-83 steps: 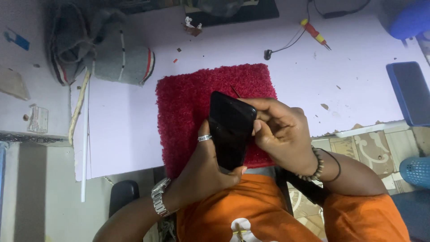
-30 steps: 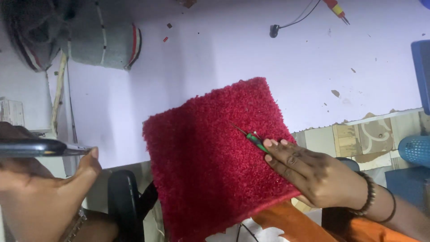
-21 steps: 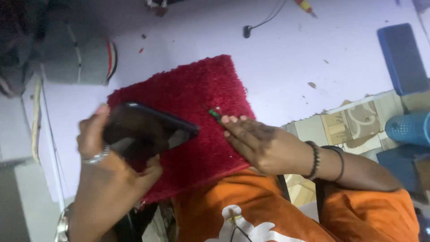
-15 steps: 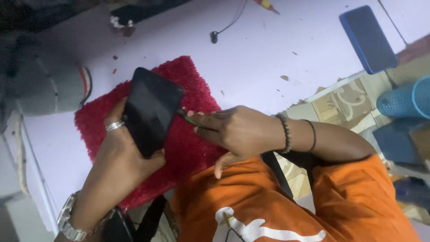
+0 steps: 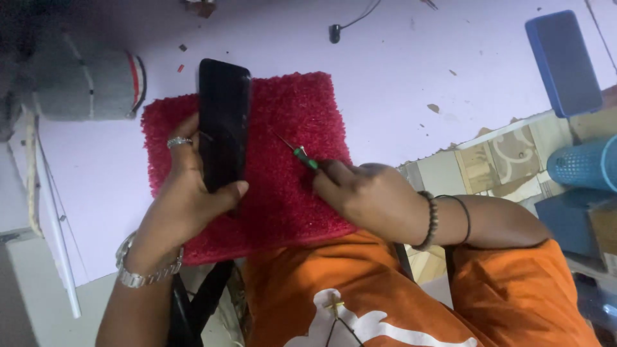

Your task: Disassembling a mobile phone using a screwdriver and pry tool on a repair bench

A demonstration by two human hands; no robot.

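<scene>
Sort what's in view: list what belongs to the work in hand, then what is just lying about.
In use:
left hand holding black phone
right hand holding green screwdriver
red mat beneath them

Lying about:
blue phone
grey roll
black cable
blue basket

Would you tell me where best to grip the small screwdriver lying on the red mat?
Grip the green-collared handle, coming from the lower right, where the right hand pinches it. The thin shaft points up-left over the red mat, too slender to hold.
</scene>
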